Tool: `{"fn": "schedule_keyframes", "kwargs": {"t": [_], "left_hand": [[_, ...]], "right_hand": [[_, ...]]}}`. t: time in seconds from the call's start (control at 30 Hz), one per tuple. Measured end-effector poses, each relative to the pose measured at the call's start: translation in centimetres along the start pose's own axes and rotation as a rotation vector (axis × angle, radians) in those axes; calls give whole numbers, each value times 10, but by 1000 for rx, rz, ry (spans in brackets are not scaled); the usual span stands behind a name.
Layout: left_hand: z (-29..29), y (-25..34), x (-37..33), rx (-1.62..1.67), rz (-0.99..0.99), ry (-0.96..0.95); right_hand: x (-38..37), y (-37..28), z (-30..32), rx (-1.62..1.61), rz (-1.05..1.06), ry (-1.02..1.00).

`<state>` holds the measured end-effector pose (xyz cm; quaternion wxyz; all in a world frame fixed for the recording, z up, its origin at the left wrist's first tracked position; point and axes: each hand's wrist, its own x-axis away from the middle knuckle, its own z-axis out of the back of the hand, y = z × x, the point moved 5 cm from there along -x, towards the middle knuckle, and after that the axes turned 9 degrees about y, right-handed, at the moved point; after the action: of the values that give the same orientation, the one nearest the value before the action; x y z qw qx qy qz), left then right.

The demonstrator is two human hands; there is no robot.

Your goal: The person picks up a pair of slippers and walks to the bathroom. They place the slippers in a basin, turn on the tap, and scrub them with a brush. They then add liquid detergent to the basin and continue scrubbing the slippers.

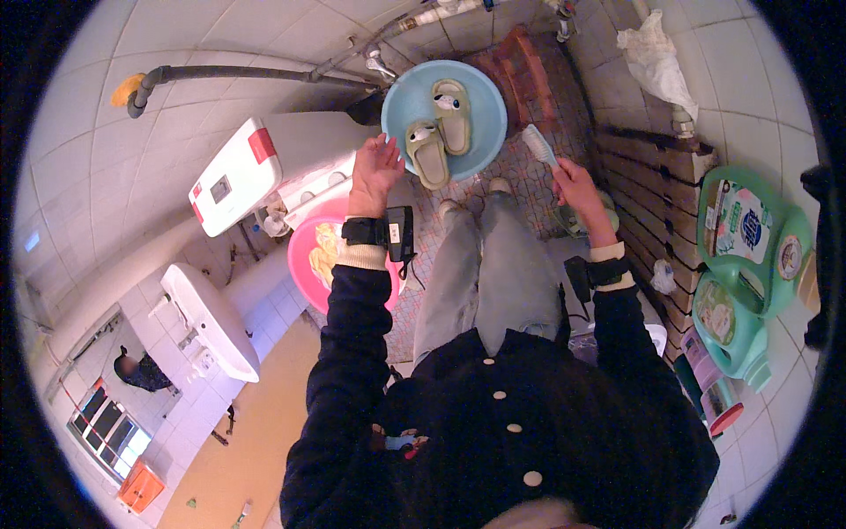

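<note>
A light blue basin (486, 145) on the floor ahead of me holds a pair of green slippers, one (453, 123) behind and to the right of the other (429, 159). The nearer slipper's heel end reaches the basin's rim. My right hand (577, 187) is closed round the handle of a white-bristled scrub brush (538, 145), held up to the right of the basin. At the basin's left rim, my left hand (379, 167) has its fingers apart and nothing in it; whether it touches the rim I cannot tell.
A pink basin (300, 257) with yellow cloth stands left, beside a white washing machine (242, 172). Behind the blue basin is a reddish-brown stool (526, 75). A slatted wooden rack (648, 185) and green detergent bottles (740, 238) line the right. A tap (379, 66) hangs above.
</note>
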<state>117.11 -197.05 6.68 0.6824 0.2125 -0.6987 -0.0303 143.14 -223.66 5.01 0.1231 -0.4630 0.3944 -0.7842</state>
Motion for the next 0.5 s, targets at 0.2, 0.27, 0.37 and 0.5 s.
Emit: {"fn": "schedule_keyframes", "kwargs": {"t": [0.2,0.27,0.37,0.5], "left_hand": [[-16,28,-17,-107,-114,-52],[-26,41,-25,-147,-169,-95],[-37,58,-35,-218,-263,-116],[-44,69,-46,-286,-333,-27]], "right_hand": [[11,1,-8,48,6,12],[16,1,-12,55,27,33],[21,6,-22,1,-4,70],[19,16,-44,-37,-40,75]]}}
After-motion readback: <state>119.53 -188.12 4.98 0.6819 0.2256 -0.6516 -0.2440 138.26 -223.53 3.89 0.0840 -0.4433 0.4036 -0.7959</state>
